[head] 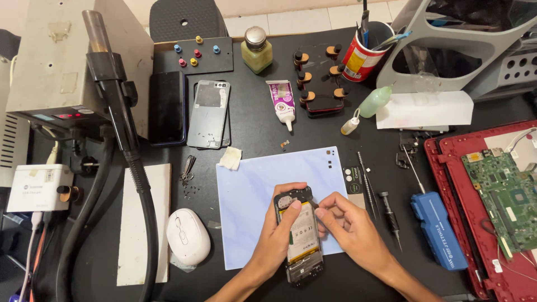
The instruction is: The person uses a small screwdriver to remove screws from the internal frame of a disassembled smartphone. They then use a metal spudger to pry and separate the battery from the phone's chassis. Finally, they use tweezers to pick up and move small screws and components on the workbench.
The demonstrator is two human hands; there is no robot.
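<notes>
Now, phone: opened phone (304, 235), back off, battery showing, lies on pale blue mat (251, 184), btwn both hands.
Left hand (278, 237): curled round phone's left edge, thumb on top end.
Right hand (349, 226): fingertips pinched at phone's upper right.
Worktop (251, 117): black, w/ white mouse (188, 236), glue tube (281, 100), blue screwdriver case (439, 229).

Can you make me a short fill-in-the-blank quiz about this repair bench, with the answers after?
1. Both hands, left hand and right hand, hold an opened ____ over the blue mat.
2. The computer mouse left of the mat is ____ in colour.
3. The glue tube has a ____ label.
4. The circuit board lies in a ____ case.

Answers: phone; white; purple; red
</notes>
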